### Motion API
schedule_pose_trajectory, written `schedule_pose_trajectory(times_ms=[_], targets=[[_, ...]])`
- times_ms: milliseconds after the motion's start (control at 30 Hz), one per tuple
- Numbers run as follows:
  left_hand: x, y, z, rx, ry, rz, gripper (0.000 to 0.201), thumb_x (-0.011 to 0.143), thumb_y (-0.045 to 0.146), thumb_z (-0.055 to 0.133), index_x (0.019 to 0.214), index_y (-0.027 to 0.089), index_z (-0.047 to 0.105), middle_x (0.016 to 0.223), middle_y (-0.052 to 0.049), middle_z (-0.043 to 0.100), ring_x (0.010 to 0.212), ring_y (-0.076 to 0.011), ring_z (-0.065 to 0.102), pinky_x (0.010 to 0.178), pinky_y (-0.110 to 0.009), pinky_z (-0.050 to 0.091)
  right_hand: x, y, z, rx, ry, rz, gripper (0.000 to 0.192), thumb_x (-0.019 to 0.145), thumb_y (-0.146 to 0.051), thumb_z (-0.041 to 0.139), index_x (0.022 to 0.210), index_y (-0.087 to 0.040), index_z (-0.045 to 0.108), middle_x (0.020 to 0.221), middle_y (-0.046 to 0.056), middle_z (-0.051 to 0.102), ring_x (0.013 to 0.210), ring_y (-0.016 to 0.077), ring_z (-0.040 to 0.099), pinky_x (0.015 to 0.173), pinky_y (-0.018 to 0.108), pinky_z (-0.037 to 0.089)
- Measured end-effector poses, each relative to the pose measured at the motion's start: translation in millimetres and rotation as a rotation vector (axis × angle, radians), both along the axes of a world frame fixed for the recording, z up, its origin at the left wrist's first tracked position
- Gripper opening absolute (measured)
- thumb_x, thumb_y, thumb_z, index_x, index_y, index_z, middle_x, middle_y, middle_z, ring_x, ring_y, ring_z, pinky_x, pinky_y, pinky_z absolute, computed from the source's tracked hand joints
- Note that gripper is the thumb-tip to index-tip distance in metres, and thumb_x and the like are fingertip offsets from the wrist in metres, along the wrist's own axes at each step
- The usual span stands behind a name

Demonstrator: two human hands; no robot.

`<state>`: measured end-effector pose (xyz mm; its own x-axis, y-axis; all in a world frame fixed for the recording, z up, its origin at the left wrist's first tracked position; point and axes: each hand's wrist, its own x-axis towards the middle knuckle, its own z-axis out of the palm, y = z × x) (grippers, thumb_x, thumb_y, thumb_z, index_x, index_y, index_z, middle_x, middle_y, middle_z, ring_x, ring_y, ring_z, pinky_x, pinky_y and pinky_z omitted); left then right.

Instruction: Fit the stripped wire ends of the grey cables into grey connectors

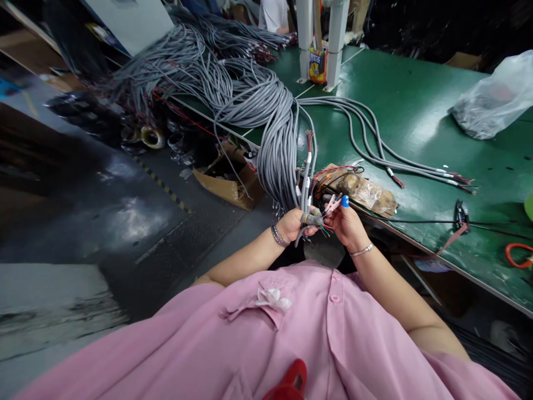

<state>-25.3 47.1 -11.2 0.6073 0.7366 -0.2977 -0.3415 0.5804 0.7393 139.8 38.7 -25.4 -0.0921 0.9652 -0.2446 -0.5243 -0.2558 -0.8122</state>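
Observation:
My left hand (298, 222), with grey covers on its fingers, is closed around the end of a grey cable (300, 238). Thin coloured wires (326, 229) fan out from that end between my two hands. My right hand (345, 223), a blue cot on one fingertip, is pinched on a small pink clip (332, 205) beside these wires. Whether the clip touches a wire is too small to tell. Just beyond my left hand hangs a thick bundle of grey cables (280, 130) over the table edge. More cable ends with white sleeves (308, 158) stand close by.
The green table (400, 100) bears a taped cardboard piece (362, 191), several loose grey cables (366, 125), a plastic bag (495, 100) and an orange ring (518, 254). White posts (335, 44) rise at the back. A cardboard box (229, 180) stands below left. Another person's sleeve (272, 15) shows behind.

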Motion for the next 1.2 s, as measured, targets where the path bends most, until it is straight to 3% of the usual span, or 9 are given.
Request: schedule_pose_trajectory(times_ms=[167,467,633,900,1200], targets=[[3,3,-5.9,0.003,0.025,-0.011,0.027,0.054,0.028,0.078,0.066,0.012,0.060,0.046,0.000,0.054,0.034,-0.0082,0.047,0.034,-0.018,0.027,-5,3,2.4,-0.102,0.110,-0.043,0.041,0.071,-0.060,0.068,0.080,-0.021,0.063,0.075,0.000,0.064,0.057,0.0107,0.054,0.054,0.024,0.049],[6,5,-10.1,0.027,0.092,-0.069,0.025,0.055,0.027,0.079,0.063,0.012,0.061,0.045,0.000,0.054,0.034,-0.0071,0.046,0.033,-0.018,0.029,-10,5,0.7,-0.047,0.094,-0.134,0.042,0.071,-0.061,0.068,0.076,-0.020,0.062,0.071,0.001,0.064,0.063,0.0133,0.059,0.063,0.027,0.052],[6,3,-9.5,0.003,0.102,-0.040,0.028,0.053,0.029,0.080,0.061,0.012,0.059,0.044,0.001,0.053,0.033,-0.0071,0.046,0.032,-0.017,0.027,-10,3,2.4,-0.064,0.082,-0.091,0.049,0.068,-0.068,0.065,0.079,-0.021,0.062,0.069,0.001,0.062,0.061,0.0138,0.057,0.059,0.027,0.051],[8,6,-12.1,0.010,0.105,-0.050,0.026,0.055,0.027,0.078,0.064,0.012,0.060,0.045,0.001,0.052,0.034,-0.0063,0.045,0.033,-0.017,0.025,-12,7,-3.3,0.008,0.003,-0.166,0.048,0.069,-0.068,0.065,0.069,-0.021,0.057,0.063,0.000,0.058,0.055,0.0130,0.054,0.054,0.027,0.048],[5,-3,-9.3,0.036,0.106,-0.015,0.026,0.056,0.025,0.078,0.064,0.012,0.058,0.050,0.000,0.056,0.034,-0.0061,0.045,0.033,-0.018,0.024,-5,-2,4.6,-0.078,0.126,-0.024,0.053,0.072,-0.074,0.055,0.077,-0.021,0.059,0.069,0.000,0.062,0.055,0.0121,0.055,0.052,0.026,0.049]])
